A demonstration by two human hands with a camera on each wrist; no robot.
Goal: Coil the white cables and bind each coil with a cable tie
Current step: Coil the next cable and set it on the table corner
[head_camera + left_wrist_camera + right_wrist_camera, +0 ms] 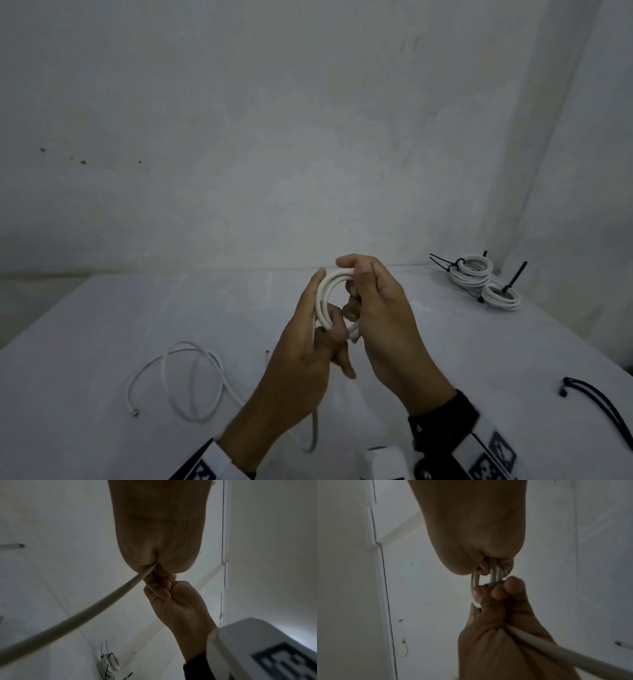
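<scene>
Coil gripped between left hand and right hand

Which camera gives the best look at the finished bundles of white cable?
The head view: the bundles sit in the table's far right corner, black ties sticking up. The left wrist view shows them small and dim; the right wrist view misses them.

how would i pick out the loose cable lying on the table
On the white table, look near the front left, left of the left hand. The loose cable sprawls there in wide open loops, one end showing. Unlike the tight coils at the far right, it carries no black tie.
</scene>
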